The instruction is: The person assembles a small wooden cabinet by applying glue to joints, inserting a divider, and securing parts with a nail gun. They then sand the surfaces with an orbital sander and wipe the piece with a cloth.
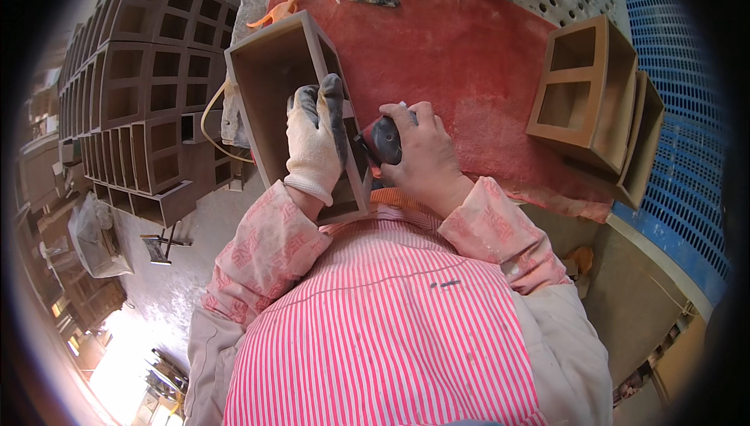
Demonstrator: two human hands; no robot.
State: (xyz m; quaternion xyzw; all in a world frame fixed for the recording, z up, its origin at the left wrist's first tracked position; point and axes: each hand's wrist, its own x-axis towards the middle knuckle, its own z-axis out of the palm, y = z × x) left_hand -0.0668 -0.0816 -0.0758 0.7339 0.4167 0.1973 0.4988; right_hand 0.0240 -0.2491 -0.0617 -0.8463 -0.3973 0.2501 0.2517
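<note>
A brown wooden box [273, 51] with an open top and window-like cutouts in its right side stands tilted at the left of the red tabletop, against my front. My left hand [316, 133], in a white glove with dark grey finger coating, reaches over the box's opening and holds its right-hand wall, fingers fairly straight. Beside that wall my bare right hand [428, 148] is closed around a small hand sander [386, 141] with a round black head. The sander's head is close to the box's cutout side; whether it touches is hard to see.
The red tabletop [445, 59] carries two nested brown boxes [582, 94] at right, and an orange air blow gun [275, 13] and a dark strip [373, 1] at the far side. Stacked boxes [148, 82] rise at left. Blue perforated panels [672, 74] border the right.
</note>
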